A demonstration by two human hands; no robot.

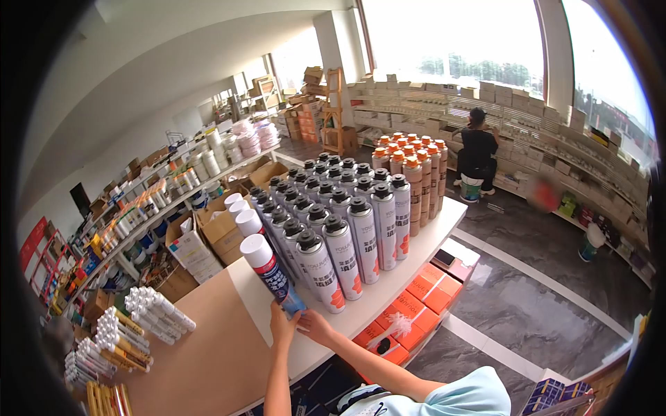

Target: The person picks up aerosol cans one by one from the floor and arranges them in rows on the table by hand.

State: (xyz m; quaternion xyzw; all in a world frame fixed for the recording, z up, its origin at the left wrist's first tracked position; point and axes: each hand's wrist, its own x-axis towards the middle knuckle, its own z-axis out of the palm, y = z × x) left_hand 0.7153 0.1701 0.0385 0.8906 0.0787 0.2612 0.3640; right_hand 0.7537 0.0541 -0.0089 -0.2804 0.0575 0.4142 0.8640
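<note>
A blue spray can (274, 277) with a white cap stands at the front left corner of a tight block of cans on the table. My left hand (282, 322) is wrapped round its base from the left. From the right, my right hand (314, 326) presses its fingers to the same base. More white-capped cans (248, 222) stand in a row behind it. Directly beside them are many silver foam cans (338, 256) with black tops, in rows. Brown cans with orange tops (415, 187) fill the far right of the block.
Bundles of white tubes (158, 315) stand on the brown part of the tabletop (201, 347) at left. Orange boxes (409, 317) are stacked below the table's right edge. A person (477, 149) sits on a bucket by the shelves. Open cartons (218, 232) lie behind the table.
</note>
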